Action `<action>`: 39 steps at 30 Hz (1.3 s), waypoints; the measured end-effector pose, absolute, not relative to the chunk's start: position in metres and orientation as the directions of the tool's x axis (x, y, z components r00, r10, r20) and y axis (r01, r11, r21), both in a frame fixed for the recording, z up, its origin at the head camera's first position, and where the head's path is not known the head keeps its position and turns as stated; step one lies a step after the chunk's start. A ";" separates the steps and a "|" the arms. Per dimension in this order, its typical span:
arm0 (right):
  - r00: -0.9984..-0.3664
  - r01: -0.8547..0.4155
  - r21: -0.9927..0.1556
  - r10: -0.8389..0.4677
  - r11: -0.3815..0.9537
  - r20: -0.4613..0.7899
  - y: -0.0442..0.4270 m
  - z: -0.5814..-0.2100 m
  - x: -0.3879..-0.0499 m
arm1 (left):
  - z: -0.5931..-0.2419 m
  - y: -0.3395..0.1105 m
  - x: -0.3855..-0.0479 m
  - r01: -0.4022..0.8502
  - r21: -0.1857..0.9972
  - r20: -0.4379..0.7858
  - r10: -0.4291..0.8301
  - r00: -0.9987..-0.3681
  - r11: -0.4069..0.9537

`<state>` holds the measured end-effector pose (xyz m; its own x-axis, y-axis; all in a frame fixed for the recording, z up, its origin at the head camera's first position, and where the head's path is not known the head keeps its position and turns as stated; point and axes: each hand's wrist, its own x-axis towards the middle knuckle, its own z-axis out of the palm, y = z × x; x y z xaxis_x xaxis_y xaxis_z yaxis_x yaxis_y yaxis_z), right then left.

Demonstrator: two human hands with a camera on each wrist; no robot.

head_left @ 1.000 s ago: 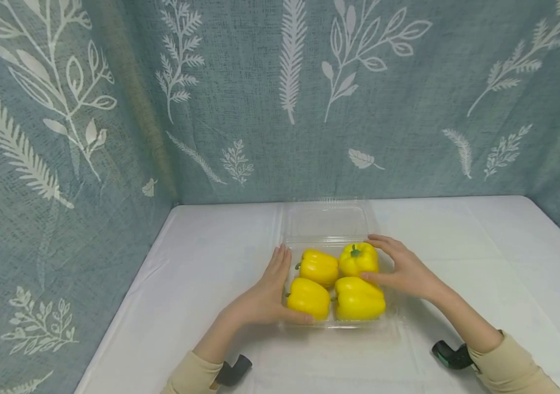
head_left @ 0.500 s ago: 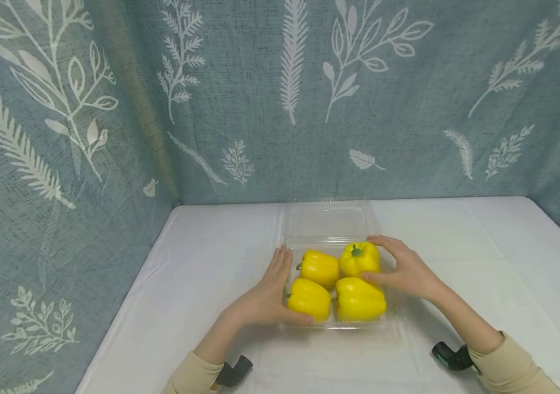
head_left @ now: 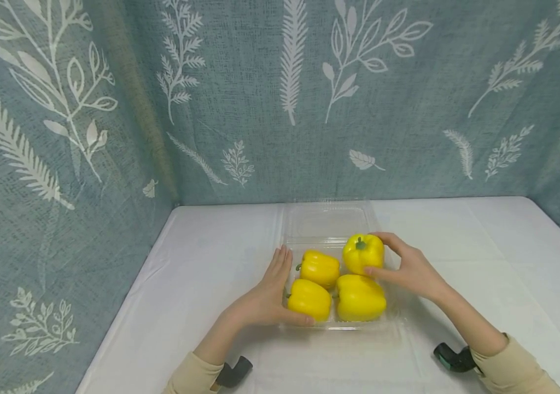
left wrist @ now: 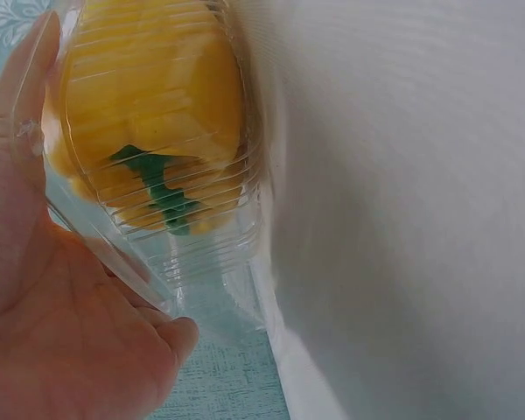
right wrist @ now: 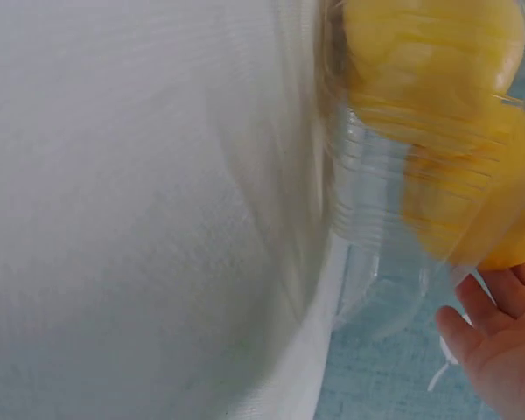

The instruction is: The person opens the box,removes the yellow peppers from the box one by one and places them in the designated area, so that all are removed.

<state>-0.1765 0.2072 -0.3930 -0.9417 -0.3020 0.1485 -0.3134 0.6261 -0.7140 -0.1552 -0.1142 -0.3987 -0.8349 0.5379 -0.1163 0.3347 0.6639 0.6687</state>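
A clear plastic clamshell box [head_left: 344,327] lies on the table with its lid [head_left: 326,220] folded back, several yellow bell peppers in its tray. My right hand [head_left: 410,269] grips the back-right bell pepper [head_left: 362,253] between thumb and fingers. That pepper is raised above the others, its green stem towards the camera; the right wrist view shows it [right wrist: 472,197] over the box wall. Along the box's left side lie the straight fingers of my left hand [head_left: 265,298], with the thumb across the front-left corner. Through the clear wall in the left wrist view shows a pepper with a green stem [left wrist: 162,188].
Three other peppers sit in the box: back left [head_left: 319,268], front left [head_left: 309,299] and front right [head_left: 360,298]. A white cloth [head_left: 221,246] covers the table. Blue-green curtains [head_left: 260,98] with white leaf prints hang behind it and at the sides.
My right hand has lifted the back-right bell pepper a little, up and slightly to the right. The left hand and the other peppers stay nearly where they were.
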 end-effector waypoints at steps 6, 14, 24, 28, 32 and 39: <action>-0.942 -0.308 -0.768 -0.291 0.561 0.166 0.207 -0.390 -0.175 | -0.400 -0.115 -0.156 0.342 0.675 -0.105 0.544 -0.832 0.654; -0.957 -0.277 -0.822 -0.218 0.497 0.191 0.211 -0.381 -0.172 | -0.399 -0.115 -0.156 0.350 0.673 -0.104 0.551 -0.828 0.652; -0.979 -0.204 -0.858 -0.120 0.472 0.167 0.224 -0.379 -0.168 | -0.401 -0.117 -0.155 0.339 0.687 -0.112 0.554 -0.825 0.643; -0.984 -0.173 -0.861 -0.058 0.478 0.166 0.228 -0.380 -0.168 | -0.404 -0.117 -0.155 0.338 0.690 -0.111 0.555 -0.825 0.640; -0.986 -0.152 -0.867 -0.013 0.475 0.166 0.232 -0.381 -0.170 | -0.405 -0.117 -0.155 0.333 0.693 -0.112 0.552 -0.826 0.639; -0.986 -0.117 -0.864 0.046 0.491 0.160 0.238 -0.385 -0.175 | -0.407 -0.117 -0.155 0.337 0.694 -0.103 0.551 -0.828 0.636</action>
